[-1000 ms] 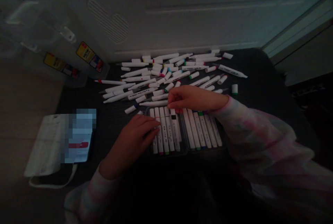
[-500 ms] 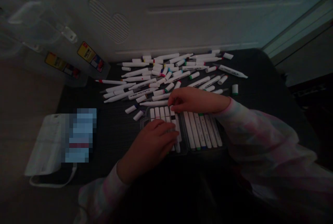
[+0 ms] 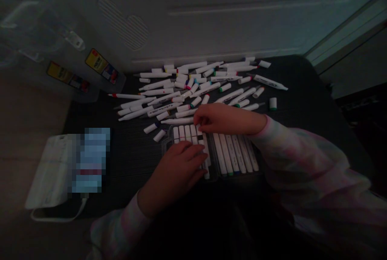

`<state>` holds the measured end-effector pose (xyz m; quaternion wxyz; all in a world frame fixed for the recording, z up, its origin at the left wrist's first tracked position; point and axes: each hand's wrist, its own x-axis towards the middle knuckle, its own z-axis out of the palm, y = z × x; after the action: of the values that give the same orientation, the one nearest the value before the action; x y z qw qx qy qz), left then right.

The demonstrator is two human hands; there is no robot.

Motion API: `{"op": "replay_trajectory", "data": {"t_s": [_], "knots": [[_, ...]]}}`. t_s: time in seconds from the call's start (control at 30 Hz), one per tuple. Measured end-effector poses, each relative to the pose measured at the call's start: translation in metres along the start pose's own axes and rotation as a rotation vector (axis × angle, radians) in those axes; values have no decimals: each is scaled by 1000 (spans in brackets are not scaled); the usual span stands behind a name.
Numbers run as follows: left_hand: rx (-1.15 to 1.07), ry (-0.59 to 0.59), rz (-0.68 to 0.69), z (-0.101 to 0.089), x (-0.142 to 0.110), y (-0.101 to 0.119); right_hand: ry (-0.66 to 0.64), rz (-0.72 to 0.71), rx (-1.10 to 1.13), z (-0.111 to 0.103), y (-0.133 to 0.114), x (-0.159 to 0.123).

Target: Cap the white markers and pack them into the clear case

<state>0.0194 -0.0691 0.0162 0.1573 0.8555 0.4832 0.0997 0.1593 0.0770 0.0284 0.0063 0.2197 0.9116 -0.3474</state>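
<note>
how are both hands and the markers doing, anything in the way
Left hand across cased markers, hiding part of the row. Right hand at far end of black-banded marker, grip unclear. Loose markers, caps crowd beyond.

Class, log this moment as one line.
left hand: over boxed markers | right hand: at black-banded marker | loose markers: scattered beyond

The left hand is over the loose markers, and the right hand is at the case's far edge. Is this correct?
No: in the head view, the left hand is over markers in the case, not loose ones; the rest holds.
</note>
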Motion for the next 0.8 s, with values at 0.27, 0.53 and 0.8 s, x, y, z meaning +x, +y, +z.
{"op": "replay_trajectory", "data": {"t_s": [0.27, 0.53, 0.8], "knots": [[-3, 4, 5, 1, 0, 0, -25, 4, -13, 0, -2, 0], [-71, 13, -51, -10, -4, -8, -9, -21, -60, 3, -4, 0], [109, 213, -323, -37, -26, -52, -43, 12, -30, 2, -8, 0]]}}
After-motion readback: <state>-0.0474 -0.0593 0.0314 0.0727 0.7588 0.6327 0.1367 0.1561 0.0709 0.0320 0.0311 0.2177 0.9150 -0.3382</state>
